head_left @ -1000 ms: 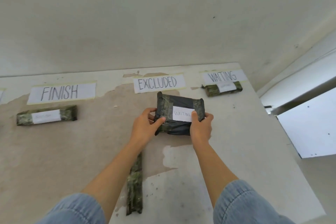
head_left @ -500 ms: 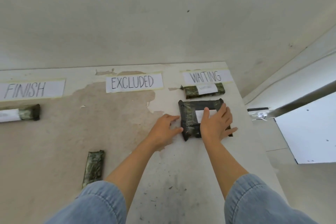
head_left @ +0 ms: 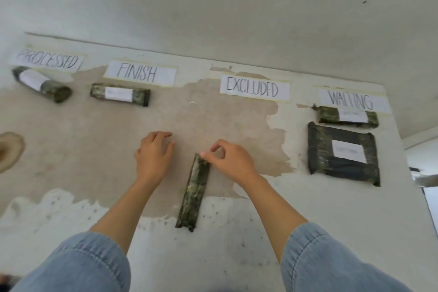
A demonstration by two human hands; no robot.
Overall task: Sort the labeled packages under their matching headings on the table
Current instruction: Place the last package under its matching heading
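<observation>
Four paper headings line the table's far edge: PROCESSED [head_left: 47, 61], FINISH [head_left: 139, 73], EXCLUDED [head_left: 253, 89], WAITING [head_left: 350, 102]. A dark roll [head_left: 42, 84] lies under PROCESSED and a labeled bar [head_left: 119, 94] under FINISH. Under WAITING lie a small labeled bar [head_left: 347, 116] and a flat black package [head_left: 343, 154] with a white label. A long narrow package [head_left: 193, 192] lies lengthwise in the middle, no label showing. My right hand [head_left: 227, 161] pinches its far end with thumb and forefinger. Left of it, my left hand [head_left: 154, 154] rests fingertips on the table, holding nothing.
The worn table [head_left: 94, 149] meets a pale wall along its far side. Its right edge [head_left: 407, 173] drops to the floor. A brown round shape [head_left: 9, 149] shows at the far left edge. No package lies under EXCLUDED.
Both hands have let go of the flat black package, which now lies under WAITING, and moved left to the narrow package. My view has swung left, bringing PROCESSED into sight.
</observation>
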